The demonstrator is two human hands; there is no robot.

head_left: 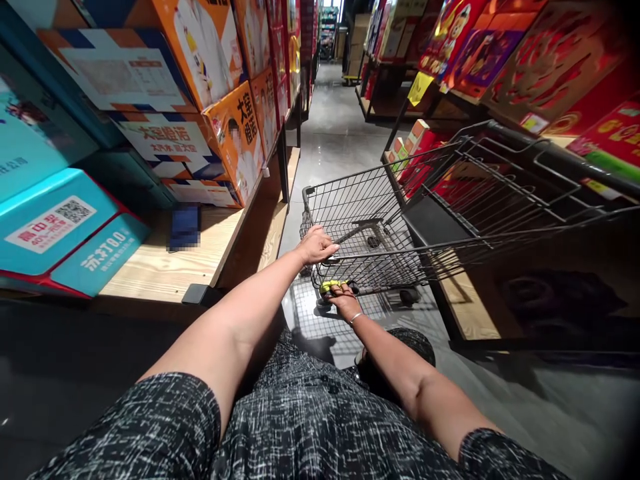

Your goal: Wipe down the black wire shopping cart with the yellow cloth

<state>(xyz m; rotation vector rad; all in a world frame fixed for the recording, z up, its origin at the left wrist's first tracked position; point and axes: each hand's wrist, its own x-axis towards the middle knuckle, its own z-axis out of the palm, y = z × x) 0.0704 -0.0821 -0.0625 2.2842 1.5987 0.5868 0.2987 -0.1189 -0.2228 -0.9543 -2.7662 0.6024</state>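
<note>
A black wire shopping cart point(360, 207) stands at an angle in the aisle, its basket holding no goods that I can see. My left hand point(317, 245) is closed over the top rim at the cart's near corner. Lower down at that same corner, my right hand point(345, 299) has its fingers curled on a bright yellow thing point(332, 287), just above a caster wheel. Whether this yellow thing is a cloth or a part of the cart, I cannot tell. A bracelet circles my right wrist.
Orange cartons point(235, 133) and a turquoise box point(65, 227) are stacked on the wooden shelf point(200, 267) at left. Red gift boxes point(550, 67) fill the right shelf, close to the cart's handle end. Grey floor point(333, 133) runs down the aisle, with a hand truck farther back.
</note>
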